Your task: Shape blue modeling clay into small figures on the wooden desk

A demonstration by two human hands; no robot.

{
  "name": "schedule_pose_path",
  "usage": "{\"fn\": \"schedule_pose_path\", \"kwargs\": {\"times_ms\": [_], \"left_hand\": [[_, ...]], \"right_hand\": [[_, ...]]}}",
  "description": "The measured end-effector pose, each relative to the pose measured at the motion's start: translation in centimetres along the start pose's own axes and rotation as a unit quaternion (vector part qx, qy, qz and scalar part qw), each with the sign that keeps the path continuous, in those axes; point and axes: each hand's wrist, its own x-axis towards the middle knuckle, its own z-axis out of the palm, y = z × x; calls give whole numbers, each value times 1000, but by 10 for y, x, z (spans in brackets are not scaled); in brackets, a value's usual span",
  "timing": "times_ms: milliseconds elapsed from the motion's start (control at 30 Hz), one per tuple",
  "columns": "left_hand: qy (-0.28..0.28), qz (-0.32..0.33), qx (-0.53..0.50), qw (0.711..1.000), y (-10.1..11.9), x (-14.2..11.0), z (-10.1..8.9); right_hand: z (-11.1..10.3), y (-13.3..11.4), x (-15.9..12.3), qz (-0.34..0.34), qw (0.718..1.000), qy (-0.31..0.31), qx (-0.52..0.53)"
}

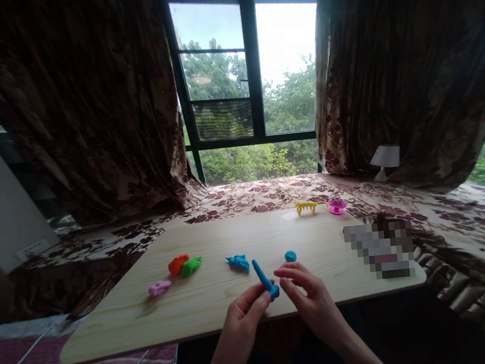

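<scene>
A long piece of blue modelling clay with a thicker, lumpy near end is pinched in my left hand. Its thin end points up and away over the table. Just to the right, my right hand is apart from the clay, fingers spread and slightly curled, with nothing seen in them. Beyond that hand lies a small round lump of blue clay. A shaped blue clay piece with a pointed end rests left of the held piece.
Orange, green and pink clay lumps lie on the left of the wooden table. At the far edge stand a yellow animal figure and a magenta clay piece. A pixelated object covers the right side.
</scene>
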Motion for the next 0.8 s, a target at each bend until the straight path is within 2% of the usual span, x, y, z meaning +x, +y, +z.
{"fn": "schedule_pose_path", "kwargs": {"times_ms": [133, 200, 267, 433, 533, 800], "left_hand": [[-56, -48, -84, 994, 3, -10, -3], [-90, -66, -125, 986, 8, -13, -3], [-113, -76, -154, 979, 12, -16, -2], [-83, -72, -173, 979, 15, -22, 6], [-100, -67, -201, 972, 16, -25, 9], [-91, -84, -225, 967, 21, -30, 13]], "right_hand": [[-13, -20, 10, 35, 990, -120, 60], [-18, -29, 11, 38, 983, -159, 80], [-21, -36, 11, 43, 980, -167, 96], [-22, -41, 7, 60, 971, -186, 134], [-23, -43, 5, 70, 964, -197, 165], [-19, -48, 1, 72, 964, -160, 198]]}}
